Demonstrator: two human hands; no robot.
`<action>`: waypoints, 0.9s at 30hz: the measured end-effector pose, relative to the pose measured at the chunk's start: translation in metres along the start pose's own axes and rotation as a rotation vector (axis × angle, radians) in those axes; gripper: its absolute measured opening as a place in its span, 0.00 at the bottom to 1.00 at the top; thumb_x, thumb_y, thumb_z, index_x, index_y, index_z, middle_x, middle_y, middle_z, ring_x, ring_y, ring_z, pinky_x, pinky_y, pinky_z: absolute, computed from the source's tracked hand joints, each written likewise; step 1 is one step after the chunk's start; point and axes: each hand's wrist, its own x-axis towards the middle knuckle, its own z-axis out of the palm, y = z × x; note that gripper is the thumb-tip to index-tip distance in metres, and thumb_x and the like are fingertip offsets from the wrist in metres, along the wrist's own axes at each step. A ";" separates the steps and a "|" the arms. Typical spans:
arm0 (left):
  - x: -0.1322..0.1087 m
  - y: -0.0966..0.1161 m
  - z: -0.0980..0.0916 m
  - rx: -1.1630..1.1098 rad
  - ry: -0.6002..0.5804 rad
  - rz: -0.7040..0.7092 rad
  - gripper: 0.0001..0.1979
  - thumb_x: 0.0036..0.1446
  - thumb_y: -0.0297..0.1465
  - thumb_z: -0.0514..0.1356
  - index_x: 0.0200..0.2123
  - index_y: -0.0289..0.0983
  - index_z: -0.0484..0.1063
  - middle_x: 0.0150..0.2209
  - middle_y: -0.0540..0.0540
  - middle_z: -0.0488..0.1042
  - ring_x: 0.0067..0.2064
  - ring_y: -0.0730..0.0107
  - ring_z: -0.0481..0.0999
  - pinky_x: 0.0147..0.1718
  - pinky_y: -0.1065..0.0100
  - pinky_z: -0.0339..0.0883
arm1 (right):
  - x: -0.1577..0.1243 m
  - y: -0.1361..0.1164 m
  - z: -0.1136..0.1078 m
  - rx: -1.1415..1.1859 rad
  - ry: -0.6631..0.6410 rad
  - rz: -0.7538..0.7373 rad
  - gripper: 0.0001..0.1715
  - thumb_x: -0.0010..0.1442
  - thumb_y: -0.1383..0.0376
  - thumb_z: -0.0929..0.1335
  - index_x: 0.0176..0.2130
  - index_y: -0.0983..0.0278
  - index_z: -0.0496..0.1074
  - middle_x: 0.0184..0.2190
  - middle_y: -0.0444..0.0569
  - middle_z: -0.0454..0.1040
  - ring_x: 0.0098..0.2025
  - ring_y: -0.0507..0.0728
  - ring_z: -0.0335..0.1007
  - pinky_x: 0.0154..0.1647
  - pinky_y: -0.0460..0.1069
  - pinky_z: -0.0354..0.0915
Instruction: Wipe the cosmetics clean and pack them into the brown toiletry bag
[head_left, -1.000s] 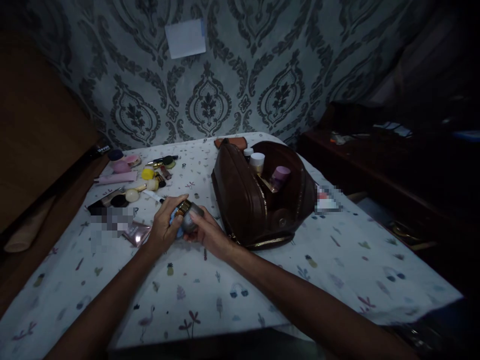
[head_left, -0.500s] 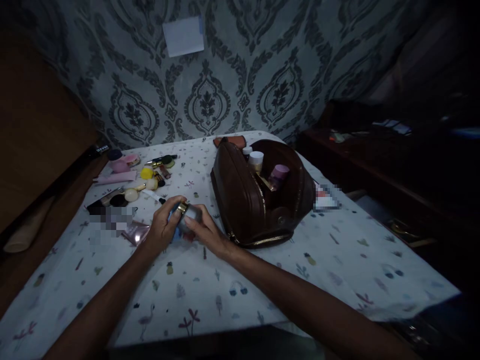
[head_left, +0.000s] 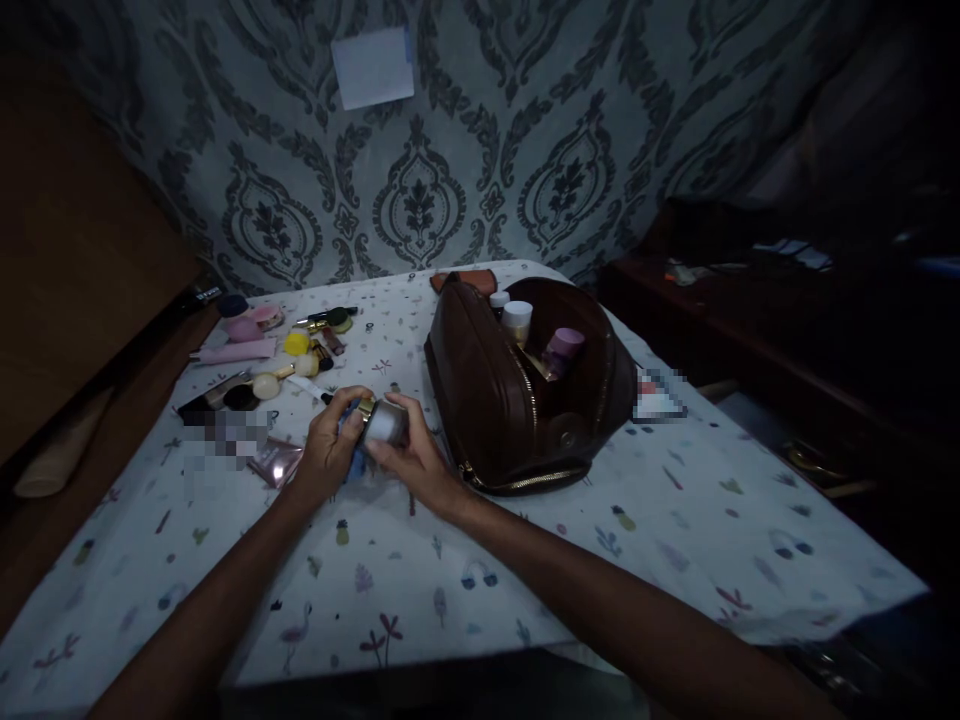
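Note:
Between my hands, above the patterned tablecloth (head_left: pixel 442 560), is a jar (head_left: pixel 385 424) with a pale body and a gold band, lying on its side. My left hand (head_left: pixel 331 440) is closed around its gold-banded end. My right hand (head_left: pixel 417 450) grips the pale body from the other side. Something blue, partly hidden, shows beneath the hands. Just right of them stands a brown leather bag (head_left: pixel 480 390), gaping wide. Inside it are a white-capped jar (head_left: pixel 517 322) and a pink-capped container (head_left: pixel 562 350). A shiny pink tube (head_left: pixel 276 462) lies left of my left hand.
Makeup items cover the table's left side: a pink tube (head_left: pixel 238 350), a yellow item (head_left: pixel 297 344), a round brush (head_left: pixel 265 387) and a dark palette (head_left: pixel 202 398). An orange-brown case (head_left: pixel 472 281) lies behind the bag. A patterned wall (head_left: pixel 420 190) rises at the back.
The jar has turned in my hands, so more of its pale body shows. My right fingers have shifted upward along it. The view has moved slightly.

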 end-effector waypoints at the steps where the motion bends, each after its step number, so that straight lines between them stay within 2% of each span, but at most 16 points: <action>1: 0.000 0.000 0.000 0.011 0.004 0.014 0.19 0.67 0.45 0.50 0.48 0.39 0.71 0.44 0.46 0.75 0.46 0.62 0.74 0.48 0.63 0.68 | 0.002 0.001 0.002 0.117 -0.004 0.062 0.39 0.56 0.45 0.69 0.58 0.58 0.54 0.45 0.50 0.68 0.39 0.56 0.69 0.33 0.50 0.68; 4: -0.002 -0.001 0.000 0.053 -0.010 0.070 0.17 0.67 0.42 0.52 0.48 0.39 0.71 0.44 0.45 0.76 0.47 0.62 0.75 0.50 0.62 0.67 | 0.006 0.005 0.005 0.333 -0.006 0.219 0.35 0.57 0.38 0.66 0.51 0.58 0.59 0.37 0.45 0.68 0.29 0.52 0.68 0.22 0.46 0.63; 7: -0.002 -0.004 0.001 0.070 -0.032 0.085 0.16 0.67 0.41 0.52 0.49 0.38 0.71 0.44 0.45 0.76 0.46 0.63 0.75 0.48 0.63 0.68 | 0.007 0.006 0.005 0.319 -0.008 0.274 0.33 0.56 0.37 0.66 0.44 0.59 0.60 0.31 0.41 0.67 0.24 0.51 0.66 0.21 0.45 0.60; 10: -0.002 -0.005 0.001 0.064 -0.032 0.115 0.15 0.68 0.40 0.51 0.49 0.38 0.70 0.44 0.45 0.75 0.46 0.64 0.75 0.48 0.63 0.68 | 0.005 0.007 0.002 0.245 0.005 0.238 0.31 0.57 0.37 0.66 0.42 0.58 0.60 0.29 0.40 0.66 0.25 0.50 0.66 0.22 0.46 0.61; 15: -0.003 -0.005 0.002 0.071 0.002 0.162 0.16 0.68 0.41 0.51 0.49 0.39 0.70 0.43 0.45 0.75 0.46 0.63 0.74 0.48 0.63 0.68 | 0.003 0.005 -0.001 0.065 0.003 0.079 0.26 0.61 0.42 0.64 0.46 0.58 0.59 0.30 0.39 0.62 0.26 0.51 0.61 0.25 0.47 0.63; 18: -0.003 -0.006 0.002 0.071 0.013 0.147 0.17 0.68 0.42 0.50 0.49 0.39 0.69 0.44 0.44 0.75 0.47 0.62 0.74 0.49 0.62 0.67 | 0.001 0.001 -0.003 -0.106 0.016 -0.067 0.23 0.64 0.49 0.64 0.50 0.59 0.58 0.35 0.43 0.66 0.34 0.54 0.66 0.38 0.50 0.68; 20: -0.003 -0.006 0.003 0.060 0.014 0.130 0.17 0.68 0.43 0.50 0.49 0.39 0.69 0.44 0.44 0.74 0.47 0.62 0.74 0.49 0.62 0.67 | 0.000 -0.002 -0.003 -0.209 0.029 -0.160 0.23 0.64 0.53 0.65 0.53 0.61 0.57 0.43 0.49 0.69 0.44 0.56 0.69 0.48 0.53 0.67; 22: -0.003 -0.006 0.003 0.038 0.013 0.100 0.17 0.68 0.44 0.50 0.48 0.39 0.69 0.43 0.45 0.74 0.46 0.63 0.74 0.47 0.63 0.68 | -0.002 -0.004 -0.003 -0.292 0.042 -0.207 0.26 0.63 0.55 0.66 0.55 0.63 0.57 0.50 0.54 0.69 0.51 0.59 0.67 0.55 0.55 0.65; 25: -0.002 -0.002 0.004 -0.011 0.017 0.040 0.19 0.67 0.46 0.49 0.46 0.39 0.69 0.41 0.46 0.74 0.43 0.63 0.73 0.45 0.64 0.68 | -0.003 -0.005 -0.003 -0.331 0.064 -0.213 0.29 0.62 0.54 0.68 0.57 0.63 0.57 0.53 0.56 0.67 0.55 0.61 0.66 0.58 0.56 0.63; 27: -0.001 0.000 0.004 -0.040 0.023 -0.005 0.21 0.66 0.48 0.48 0.46 0.39 0.70 0.41 0.46 0.74 0.43 0.63 0.73 0.45 0.63 0.68 | -0.003 -0.005 -0.003 -0.262 0.061 -0.163 0.29 0.62 0.52 0.67 0.56 0.62 0.57 0.51 0.54 0.68 0.52 0.60 0.67 0.53 0.55 0.66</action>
